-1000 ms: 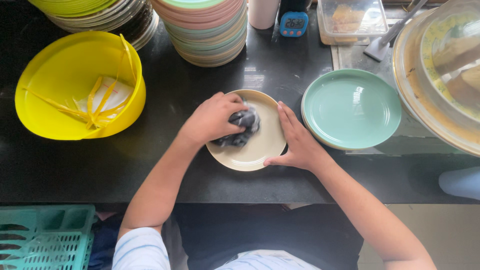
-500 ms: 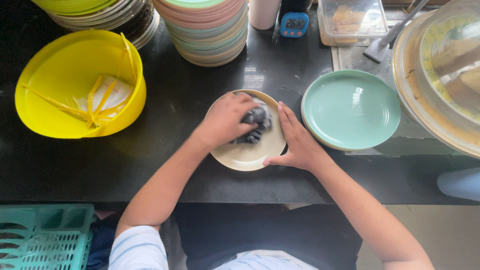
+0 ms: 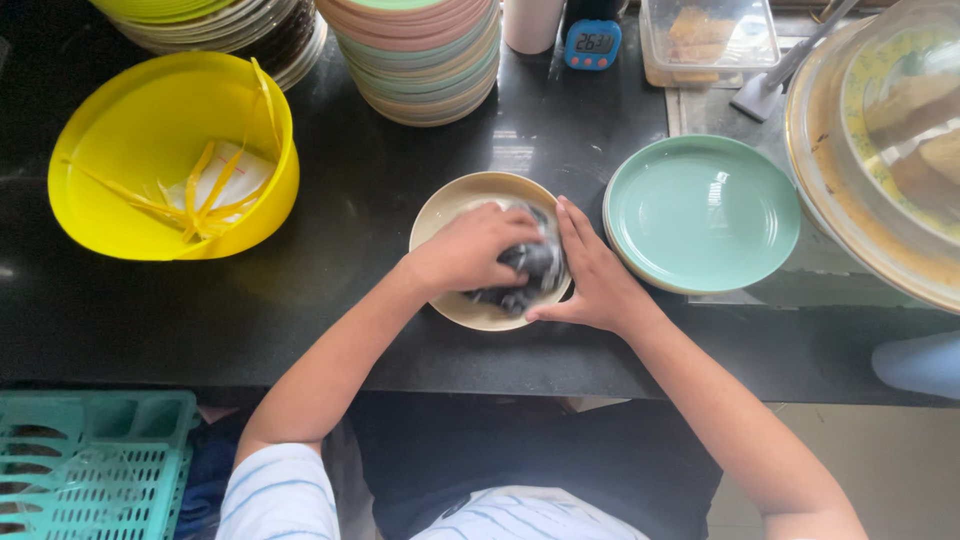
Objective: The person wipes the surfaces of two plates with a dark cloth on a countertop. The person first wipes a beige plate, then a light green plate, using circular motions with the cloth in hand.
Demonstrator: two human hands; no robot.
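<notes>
A small cream plate lies on the black counter in front of me. My left hand presses a dark crumpled cloth onto the plate's inside. My right hand cups the plate's right rim, thumb at its near edge, and steadies it. A pale green plate rests just right of my right hand.
A yellow bowl with a cloth and yellow strips sits at the left. Stacks of pastel plates stand behind. A large glass-lidded pan, a clear container, a small blue timer and a teal crate surround the spot.
My left hand has dragged the cloth from the plate's upper right down toward its near right side. My right hand keeps its hold on the rim.
</notes>
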